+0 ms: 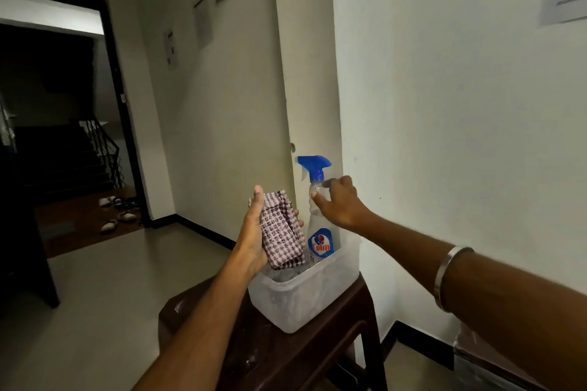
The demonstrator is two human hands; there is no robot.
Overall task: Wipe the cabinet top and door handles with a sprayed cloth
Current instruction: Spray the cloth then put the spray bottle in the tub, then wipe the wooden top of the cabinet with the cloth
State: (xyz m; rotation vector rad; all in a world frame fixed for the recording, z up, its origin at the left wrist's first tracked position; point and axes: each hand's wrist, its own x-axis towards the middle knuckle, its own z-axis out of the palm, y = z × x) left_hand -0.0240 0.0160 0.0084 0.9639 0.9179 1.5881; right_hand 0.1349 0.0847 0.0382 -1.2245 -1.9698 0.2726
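My left hand (254, 232) holds a folded checked cloth (281, 228), maroon and white, just above a translucent plastic tub (305, 298). A clear spray bottle (319, 225) with a blue trigger head and a blue label stands upright in the tub's far corner. My right hand (340, 203) grips the bottle's neck just under the trigger head, thumb and fingers curled round it. A metal bangle sits on my right forearm. No cabinet or door handle is in view.
The tub sits on a dark brown plastic stool (286, 355) beside a white wall corner (311, 89). Tiled floor (104, 295) spreads to the left. An open doorway (63, 105) at far left shows stairs and several slippers. Papers hang on the walls.
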